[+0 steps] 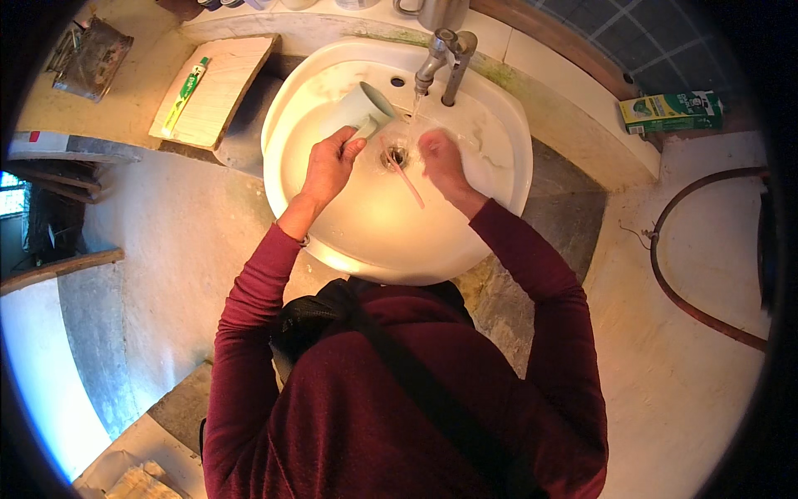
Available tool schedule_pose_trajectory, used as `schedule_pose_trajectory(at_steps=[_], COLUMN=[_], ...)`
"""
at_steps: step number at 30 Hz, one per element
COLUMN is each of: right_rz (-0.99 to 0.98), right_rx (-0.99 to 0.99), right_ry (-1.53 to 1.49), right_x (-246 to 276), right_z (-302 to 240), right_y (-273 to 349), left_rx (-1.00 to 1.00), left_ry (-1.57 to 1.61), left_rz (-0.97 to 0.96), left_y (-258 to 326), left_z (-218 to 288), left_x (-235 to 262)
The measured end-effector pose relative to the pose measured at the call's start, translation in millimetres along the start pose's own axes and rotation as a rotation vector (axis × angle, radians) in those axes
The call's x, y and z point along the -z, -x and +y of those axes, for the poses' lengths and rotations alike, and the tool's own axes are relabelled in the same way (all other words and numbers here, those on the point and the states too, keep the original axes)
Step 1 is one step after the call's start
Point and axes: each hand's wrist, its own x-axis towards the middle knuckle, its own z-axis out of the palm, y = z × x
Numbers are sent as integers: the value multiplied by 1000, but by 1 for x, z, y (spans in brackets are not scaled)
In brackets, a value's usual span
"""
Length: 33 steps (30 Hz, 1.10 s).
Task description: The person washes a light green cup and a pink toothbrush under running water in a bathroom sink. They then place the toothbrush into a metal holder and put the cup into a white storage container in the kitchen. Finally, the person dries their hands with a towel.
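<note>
My left hand [332,160] is closed on the handle of a pale mug [357,112]. The mug is tilted over the left part of the white washbasin [391,245], its mouth turned toward the falling water. From the metal tap [432,62] a thin stream runs down. Just right of that stream is my right hand [443,162], smeared by motion, so its fingers cannot be made out. A slim pink stick, probably a toothbrush [407,185], lies in the basin with its far end at the drain hole [397,155].
A toothpaste tube [186,96] lies on a wooden board [224,91] left of the basin. A green-and-yellow box [673,112] rests on the ledge at the right. A metal mug [440,14] stands behind the tap. A brown hose [665,258] curves along the right side.
</note>
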Motion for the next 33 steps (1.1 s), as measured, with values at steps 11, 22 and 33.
schedule_pose_trajectory(at_steps=[11,22,33], right_rz=[-661,-406,-117], right_rx=[42,-198,-163], right_ry=[465,-28,-324], right_x=[-48,84,106], right_z=[33,-31,-52], right_y=[24,60,82], left_rx=[-37,-104,-71], left_ry=[-19,188,240], left_rz=[76,-161,-201], left_y=[10,4,-7], left_z=[14,31,41], left_x=[16,9,0])
